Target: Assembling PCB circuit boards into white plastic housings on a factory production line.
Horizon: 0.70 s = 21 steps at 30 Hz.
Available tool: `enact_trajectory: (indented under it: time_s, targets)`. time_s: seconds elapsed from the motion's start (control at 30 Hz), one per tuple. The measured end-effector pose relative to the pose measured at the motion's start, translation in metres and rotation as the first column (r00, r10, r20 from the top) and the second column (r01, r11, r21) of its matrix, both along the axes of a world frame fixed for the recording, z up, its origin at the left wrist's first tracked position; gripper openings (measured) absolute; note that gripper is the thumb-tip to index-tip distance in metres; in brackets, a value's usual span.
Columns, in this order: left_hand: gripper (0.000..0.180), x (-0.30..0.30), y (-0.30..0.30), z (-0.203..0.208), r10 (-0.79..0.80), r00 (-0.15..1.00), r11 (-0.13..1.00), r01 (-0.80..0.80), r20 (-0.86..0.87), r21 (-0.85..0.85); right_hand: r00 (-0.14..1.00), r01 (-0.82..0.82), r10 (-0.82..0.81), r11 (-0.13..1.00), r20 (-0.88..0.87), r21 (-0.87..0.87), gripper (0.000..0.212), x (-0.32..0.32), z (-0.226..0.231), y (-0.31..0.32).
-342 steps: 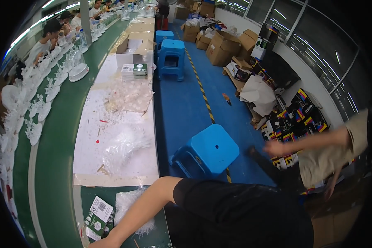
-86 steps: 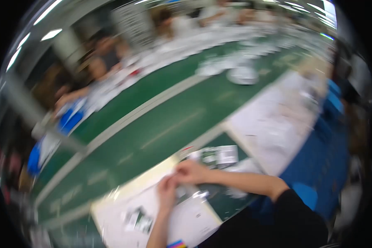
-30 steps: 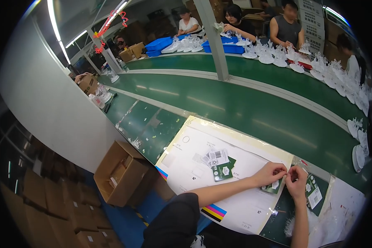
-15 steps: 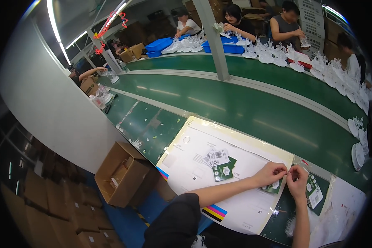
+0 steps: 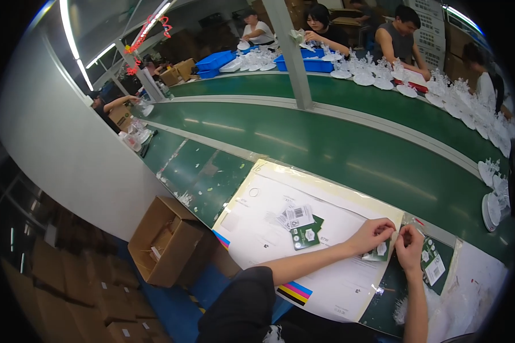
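**Green Card Position Relative to Hands**

The green card (image 5: 376,252) lies on the white sheet (image 5: 337,280), at its right side, immediately near of the left hand (image 5: 375,235); the right hand (image 5: 409,247) is farther. Fingers curled; grasp indeterminable. Card partly covered: long axis and pointing direction indeterminable.
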<state>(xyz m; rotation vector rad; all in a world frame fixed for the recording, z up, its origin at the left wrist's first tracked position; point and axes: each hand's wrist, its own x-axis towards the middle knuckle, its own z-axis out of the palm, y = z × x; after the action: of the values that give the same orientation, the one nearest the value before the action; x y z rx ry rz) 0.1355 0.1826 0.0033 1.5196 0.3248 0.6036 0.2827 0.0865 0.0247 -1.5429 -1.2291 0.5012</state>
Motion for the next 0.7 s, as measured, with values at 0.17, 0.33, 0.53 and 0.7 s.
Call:
enact_trajectory:
  time_s: [0.17, 0.33, 0.53, 0.7]
  targets:
    - [0.025, -0.014, 0.015, -0.01, 0.097, 0.991, 0.987, -0.082, 0.098, -0.141, 0.995, 0.022, -0.031, 0.995, 0.091, 0.099, 0.007, -0.01, 0.007, 0.013]
    - [0.033, -0.008, 0.009, -0.004, 0.042, 0.995, 0.975, -0.021, 0.092, -0.222, 0.98, 0.075, -0.094, 0.99, 0.173, 0.116, 0.009, 0.005, 0.042, -0.002]
    - [0.032, -0.014, 0.004, -0.003, 0.039, 0.995, 0.983, -0.022, 0.092, -0.183, 0.992, 0.127, -0.125, 0.975, -0.022, 0.183, 0.005, 0.02, 0.075, -0.001]
    - [0.031, -0.012, 0.004, -0.003, 0.018, 0.997, 0.989, -0.006, 0.077, -0.149, 0.926, 0.21, -0.096, 0.935, -0.366, 0.286, 0.004, 0.048, 0.105, -0.003]
